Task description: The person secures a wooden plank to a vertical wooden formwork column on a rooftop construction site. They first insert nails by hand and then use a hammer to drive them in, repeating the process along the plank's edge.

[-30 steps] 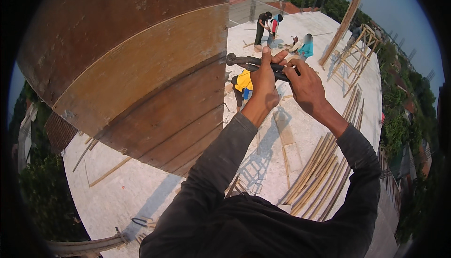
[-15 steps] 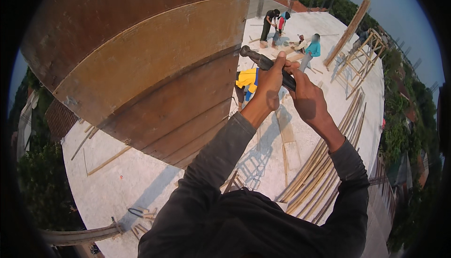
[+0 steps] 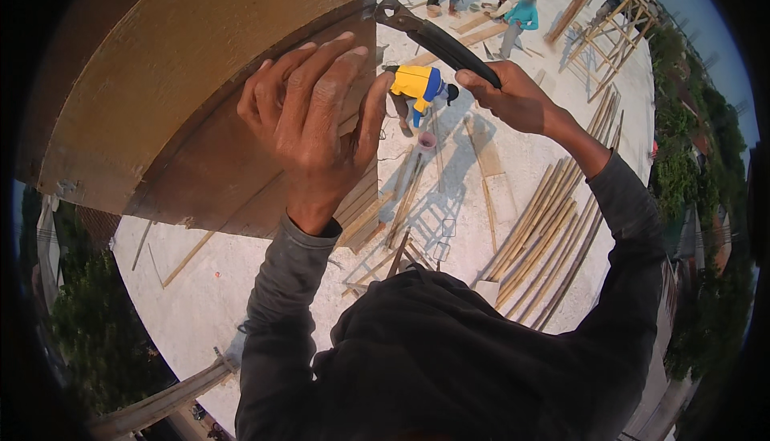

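Observation:
My right hand (image 3: 513,100) is closed round the black handles of a pair of pincers (image 3: 449,46), held up at the right. The rounded metal jaws point up and left, beside the edge of a large brown panel (image 3: 192,48). In front of that panel my left hand (image 3: 309,112) is raised, holding nothing, its fingers bent and apart. Whether its fingertips touch the panel I cannot tell.
Far below lies a pale concrete slab (image 3: 192,280). On it are long bamboo poles (image 3: 545,232), square metal stirrups (image 3: 442,251) and a wooden trestle (image 3: 613,36). A person in yellow and blue (image 3: 415,84) bends over, with several others farther off. A beam (image 3: 160,401) juts out lower left.
My left hand has let go of the pincers and moved left in front of the panel. My right hand now holds them alone, higher up. The view has tilted downward.

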Demonstrator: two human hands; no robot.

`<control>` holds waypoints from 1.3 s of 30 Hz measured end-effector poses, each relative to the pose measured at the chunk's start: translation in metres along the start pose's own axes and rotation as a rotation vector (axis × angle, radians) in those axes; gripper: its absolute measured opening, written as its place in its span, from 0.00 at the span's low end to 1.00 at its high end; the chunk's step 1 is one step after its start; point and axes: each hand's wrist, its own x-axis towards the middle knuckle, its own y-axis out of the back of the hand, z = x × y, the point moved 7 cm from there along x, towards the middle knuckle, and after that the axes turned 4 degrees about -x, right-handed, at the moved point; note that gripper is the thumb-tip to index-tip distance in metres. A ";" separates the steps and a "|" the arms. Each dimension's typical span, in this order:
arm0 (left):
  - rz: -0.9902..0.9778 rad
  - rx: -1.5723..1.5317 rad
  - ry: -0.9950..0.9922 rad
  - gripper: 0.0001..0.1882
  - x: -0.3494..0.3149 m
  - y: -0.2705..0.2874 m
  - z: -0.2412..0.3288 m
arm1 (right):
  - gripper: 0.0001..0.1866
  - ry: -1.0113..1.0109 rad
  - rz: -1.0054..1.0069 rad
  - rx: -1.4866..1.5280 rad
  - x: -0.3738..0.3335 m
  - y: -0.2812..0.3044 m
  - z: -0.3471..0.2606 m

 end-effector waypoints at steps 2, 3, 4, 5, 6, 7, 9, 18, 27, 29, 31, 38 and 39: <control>0.047 0.206 -0.048 0.18 0.008 0.015 -0.019 | 0.36 0.074 0.025 0.057 0.002 -0.009 0.000; 0.048 0.270 -0.086 0.18 0.010 0.014 -0.023 | 0.36 0.083 0.049 0.075 0.004 -0.012 0.001; 0.031 0.364 -0.095 0.18 0.009 0.010 -0.029 | 0.35 0.098 0.064 0.147 0.005 -0.018 0.001; 0.029 0.446 -0.128 0.18 0.009 0.008 -0.032 | 0.34 0.124 0.080 0.161 0.005 -0.021 0.001; 0.025 0.482 -0.123 0.18 0.008 0.006 -0.037 | 0.33 0.123 0.099 0.170 0.005 -0.023 0.003; 0.037 0.503 -0.141 0.18 0.006 0.003 -0.040 | 0.32 0.149 0.122 0.194 0.004 -0.024 0.003; 0.053 0.521 -0.163 0.17 0.003 -0.001 -0.042 | 0.31 0.148 0.137 0.229 0.004 -0.029 0.006; 0.110 0.505 -0.209 0.09 0.001 0.003 -0.040 | 0.27 0.091 0.146 0.369 0.006 -0.047 0.000; 0.082 0.561 -0.194 0.09 0.002 0.003 -0.036 | 0.29 0.083 0.212 0.377 0.011 -0.057 0.010; 0.079 0.572 -0.207 0.08 0.002 0.003 -0.035 | 0.29 0.089 0.218 0.401 0.010 -0.057 0.010; 0.081 0.578 -0.214 0.08 0.001 0.004 -0.036 | 0.30 0.089 0.193 0.397 0.009 -0.056 0.008; 0.095 0.566 -0.227 0.07 0.000 0.002 -0.037 | 0.24 -0.100 -0.185 0.662 -0.009 -0.052 0.001; 0.099 0.574 -0.226 0.05 -0.001 0.001 -0.037 | 0.23 -0.133 -0.214 0.705 -0.011 -0.052 0.000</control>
